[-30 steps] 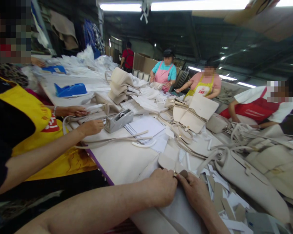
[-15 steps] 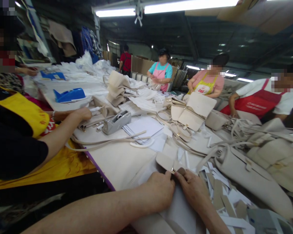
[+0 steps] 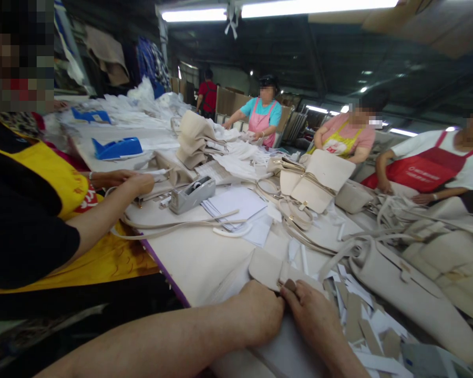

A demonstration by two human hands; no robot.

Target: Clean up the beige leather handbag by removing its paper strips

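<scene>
A beige handbag [image 3: 262,268] lies at the table's near edge, its flap tilted up toward the far side. My left hand [image 3: 262,315] is closed at the flap's edge beside the metal clasp [image 3: 280,283]. My right hand [image 3: 313,310] pinches a small tab by the clasp, thumb and fingers meeting close to the left hand's fingertips. Both hands partly cover the bag, and white sheet material spreads over its front below them. Farther right, another beige handbag [image 3: 410,283] rests on its side.
A grey tape dispenser [image 3: 193,194] and a stack of white paper [image 3: 236,205] sit mid-table. Paper and card scraps [image 3: 368,325] lie right of my right hand. Stacked beige bags [image 3: 319,178] stand beyond. A co-worker in a yellow apron [image 3: 59,178] works close on my left; others line the far side.
The flap has tipped up slightly, and my hands have stayed together at the clasp. Across the table, the co-worker in the pink apron has spread their arms. The camera view has shifted slightly.
</scene>
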